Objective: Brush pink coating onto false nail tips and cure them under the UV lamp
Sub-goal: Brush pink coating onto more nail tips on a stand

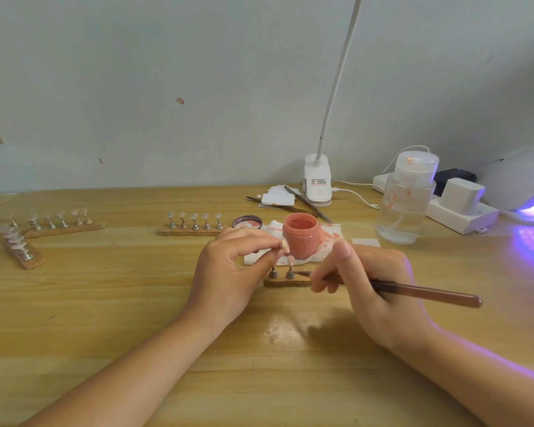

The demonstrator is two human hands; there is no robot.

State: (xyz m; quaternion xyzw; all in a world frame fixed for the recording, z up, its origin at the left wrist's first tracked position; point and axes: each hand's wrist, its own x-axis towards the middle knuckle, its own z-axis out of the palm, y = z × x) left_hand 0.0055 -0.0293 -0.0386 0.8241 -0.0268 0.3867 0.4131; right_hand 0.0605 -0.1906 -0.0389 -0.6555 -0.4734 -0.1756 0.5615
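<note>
In the head view, the left hand [235, 266] is pinching a nail tip [283, 245] between thumb and fingertips, holding it just in front of the open pink jar [300, 239]. The tip is sitting at the very ends of the fingers, raised above the strip [287, 282] below. The right hand [370, 291] is gripping the brush [413, 291] like a pen, its fingers curling round the shaft; the handle is pointing out to the right, and the bristle end is reaching left, touching or nearly touching a metal stand [289, 273] on the strip. A second stand [273, 272] is standing just beside it. A pink tip [290, 259] is sitting on top of the nearer stand.

The jar is resting on a stained white wipe [327, 241], with its lid [246, 221] lying just to the left. Beyond the lid, a holder [195, 231] is carrying five clear tips; more holders [43, 229] are lying well apart at far left. The wooden table [105, 303] is running up to a plain grey wall [167, 72]. A clip lamp [318, 183], tweezers [309, 204], a clear pump bottle [406, 201] and a power strip [463, 211] are standing at the back right. The UV lamp [518, 180] is glowing violet at the right edge.
</note>
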